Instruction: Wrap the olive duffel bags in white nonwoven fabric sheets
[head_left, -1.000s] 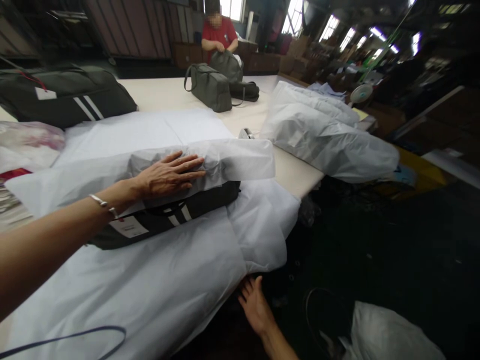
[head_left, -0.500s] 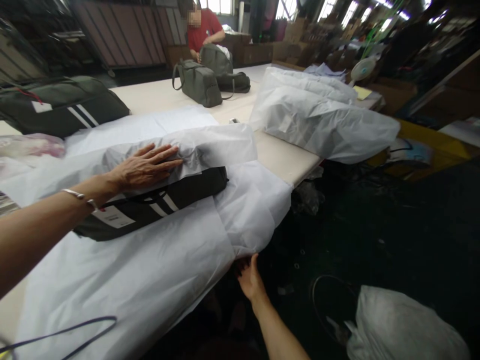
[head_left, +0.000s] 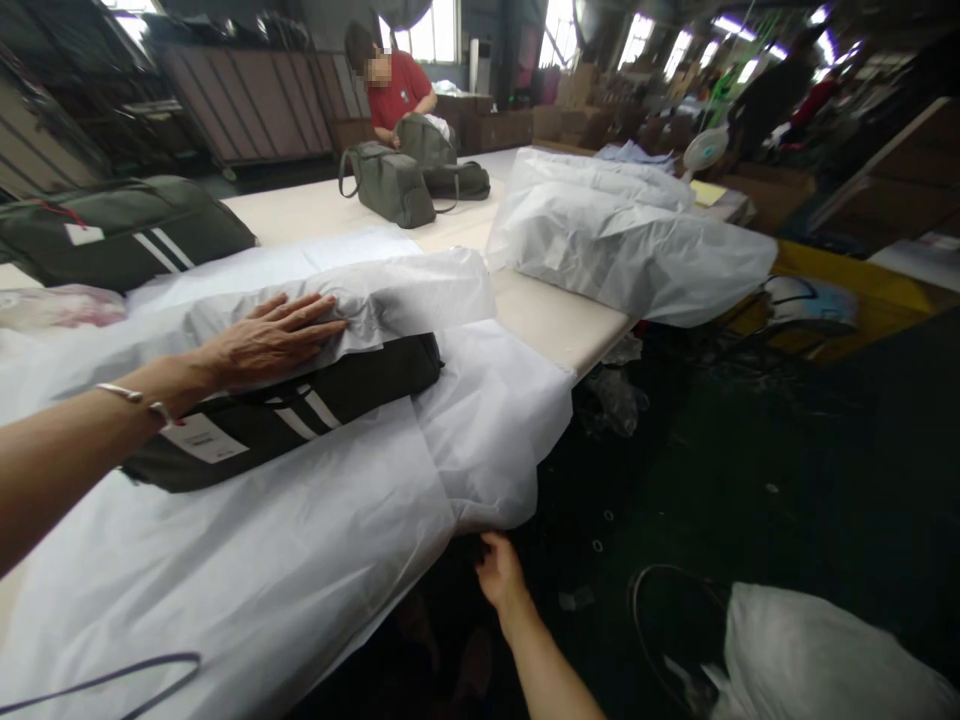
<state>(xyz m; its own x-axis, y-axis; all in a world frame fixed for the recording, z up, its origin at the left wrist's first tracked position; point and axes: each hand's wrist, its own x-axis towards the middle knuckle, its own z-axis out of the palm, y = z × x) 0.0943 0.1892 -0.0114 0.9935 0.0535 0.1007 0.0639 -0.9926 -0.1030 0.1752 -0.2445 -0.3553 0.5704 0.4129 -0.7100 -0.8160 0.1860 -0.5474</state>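
Observation:
My left hand [head_left: 274,338] lies flat with fingers stretched out, pressing a white wrapping sheet [head_left: 442,285] onto a dark green bag [head_left: 367,385]. The bag has two white stripes and a white paper tag [head_left: 206,438], and the sheet covers its upper side. It rests on a wider white sheet [head_left: 285,540] that hangs over the table's front edge. My right hand [head_left: 501,575] is below that edge, with its thumb close to the hanging sheet. Its other fingers are mostly hidden in shadow, so I cannot tell whether they grip the sheet.
Another striped green bag [head_left: 112,235] stands at left on the table [head_left: 574,325]. White-wrapped bundles [head_left: 600,240] overhang its right side. Across it, a person in a red shirt [head_left: 401,90] handles green bags [head_left: 394,185]. A pale sack [head_left: 817,650] and a cord lie on the dark floor.
The view has shifted slightly. My right hand has dropped a little from the hanging sheet's edge, and its fingers show less. My left hand stays flat on the wrapped bag.

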